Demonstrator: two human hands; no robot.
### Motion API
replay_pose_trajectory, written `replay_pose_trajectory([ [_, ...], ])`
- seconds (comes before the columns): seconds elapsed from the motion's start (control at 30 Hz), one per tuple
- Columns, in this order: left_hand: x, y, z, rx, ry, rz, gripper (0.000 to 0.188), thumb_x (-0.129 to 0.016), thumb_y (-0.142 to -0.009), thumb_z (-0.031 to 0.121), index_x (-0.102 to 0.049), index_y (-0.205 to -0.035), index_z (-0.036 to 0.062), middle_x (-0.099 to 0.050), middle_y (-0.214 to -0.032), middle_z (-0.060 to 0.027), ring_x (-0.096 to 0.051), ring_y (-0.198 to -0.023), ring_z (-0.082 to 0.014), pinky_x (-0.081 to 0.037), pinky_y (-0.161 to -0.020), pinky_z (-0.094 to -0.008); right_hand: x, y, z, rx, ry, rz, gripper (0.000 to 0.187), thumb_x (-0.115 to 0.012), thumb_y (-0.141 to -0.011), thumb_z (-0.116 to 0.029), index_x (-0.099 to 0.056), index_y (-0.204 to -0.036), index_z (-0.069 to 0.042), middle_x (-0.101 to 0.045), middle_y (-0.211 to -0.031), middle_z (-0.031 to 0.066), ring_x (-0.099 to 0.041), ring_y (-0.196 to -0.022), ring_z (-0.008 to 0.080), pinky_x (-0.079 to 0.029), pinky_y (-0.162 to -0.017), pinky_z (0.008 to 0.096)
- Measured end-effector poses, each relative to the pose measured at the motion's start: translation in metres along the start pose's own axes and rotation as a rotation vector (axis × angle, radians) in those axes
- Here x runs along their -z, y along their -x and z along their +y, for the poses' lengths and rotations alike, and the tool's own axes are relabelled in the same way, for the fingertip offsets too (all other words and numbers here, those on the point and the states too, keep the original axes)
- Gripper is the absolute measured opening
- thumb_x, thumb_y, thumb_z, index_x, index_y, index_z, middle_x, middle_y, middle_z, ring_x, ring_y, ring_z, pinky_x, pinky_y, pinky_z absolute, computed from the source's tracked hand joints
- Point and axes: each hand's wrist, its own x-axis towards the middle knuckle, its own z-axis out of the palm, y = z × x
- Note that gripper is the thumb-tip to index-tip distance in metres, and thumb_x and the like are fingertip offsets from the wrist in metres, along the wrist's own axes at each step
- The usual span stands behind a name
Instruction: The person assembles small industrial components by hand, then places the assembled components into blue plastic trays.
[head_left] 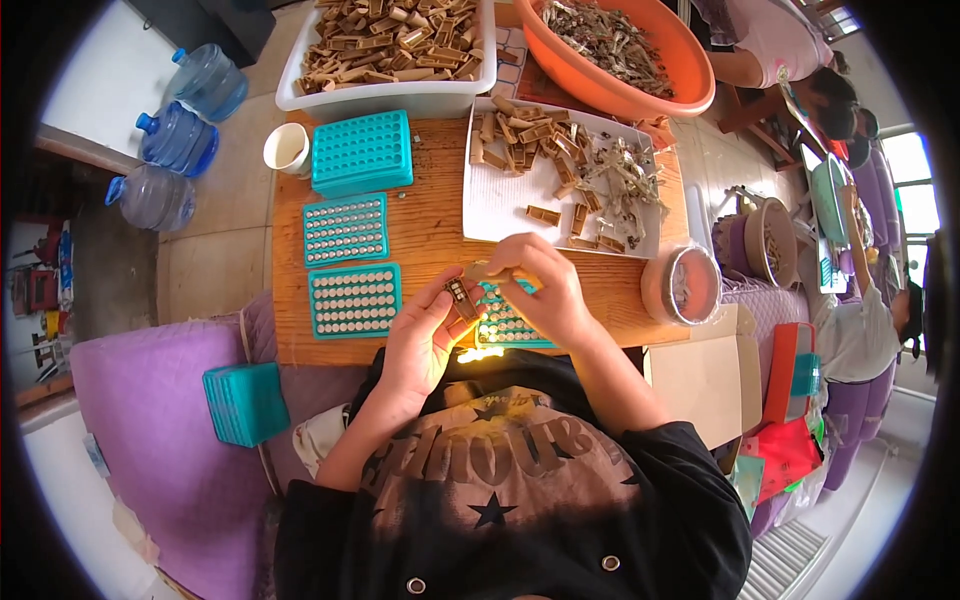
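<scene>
Above the near edge of the wooden table, my left hand (410, 340) holds a small brown plastic casing (461, 298) with pale round pieces inside it. My right hand (552, 292) is closed in a pinch at the casing's upper end; what its fingertips grip is too small to make out. Partly hidden below my hands lies a teal tray (508, 328) of small round metal pieces. Left of it, two more teal trays (354, 318) (345, 230) hold rows of silvery round pieces. A yellow glow (480, 354) shows at the table edge under my hands.
A white box lid (492, 205) holds brown casings and thin metallic parts. Behind stand a bin (390, 98) of casings and an orange basin (622, 98). Stacked teal trays (360, 150), a white cup (287, 150) and a pink container (660, 288) stand around. Other people sit right.
</scene>
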Motion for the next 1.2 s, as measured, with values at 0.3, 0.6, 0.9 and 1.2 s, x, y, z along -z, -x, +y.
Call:
replay_pose_trajectory([
  [0.3,-0.003,0.000,0.001,-0.020,-0.050,0.028,0.033,-0.050,-0.093,0.010,-0.048,-0.124,-0.0008,-0.058,-0.115,-0.0109,-0.058,-0.104,-0.0187,-0.048,-0.092,-0.0334,-0.011,0.027,0.008,-0.358,-0.680,-0.074,0.027,-0.062,-0.080,0.004,-0.049,-0.104,0.000,-0.053,-0.098,0.0054,-0.054,-0.094,0.0125,-0.046,-0.084,0.0252],
  [0.6,-0.009,0.004,0.000,-0.020,-0.177,0.102,0.032,-0.052,-0.091,0.008,-0.051,-0.122,-0.0004,-0.060,-0.111,-0.0088,-0.059,-0.099,-0.0150,-0.049,-0.089,-0.0303,-0.017,0.026,-0.004,-0.461,-0.243,-0.040,0.031,-0.063,-0.077,0.006,-0.051,-0.105,0.001,-0.052,-0.089,0.0028,-0.054,-0.083,0.0082,-0.046,-0.075,0.0228],
  [0.9,-0.008,0.004,-0.003,-0.086,-0.228,0.066,0.035,-0.051,-0.092,0.006,-0.048,-0.126,0.0003,-0.056,-0.122,-0.0115,-0.057,-0.107,-0.0178,-0.049,-0.090,-0.0313,-0.030,0.033,-0.016,-0.317,-0.179,0.142,0.032,-0.068,-0.072,0.001,-0.055,-0.101,-0.001,-0.060,-0.083,0.0070,-0.059,-0.073,0.0152,-0.050,-0.068,0.0267],
  [1.2,-0.014,0.002,-0.008,-0.123,-0.213,0.051,0.037,-0.053,-0.090,0.004,-0.047,-0.127,-0.0005,-0.052,-0.126,-0.0131,-0.054,-0.111,-0.0187,-0.045,-0.094,-0.0312,-0.035,0.030,-0.011,-0.276,-0.021,0.146,0.032,-0.069,-0.070,0.000,-0.057,-0.100,-0.001,-0.060,-0.081,0.0086,-0.058,-0.070,0.0183,-0.049,-0.064,0.0282],
])
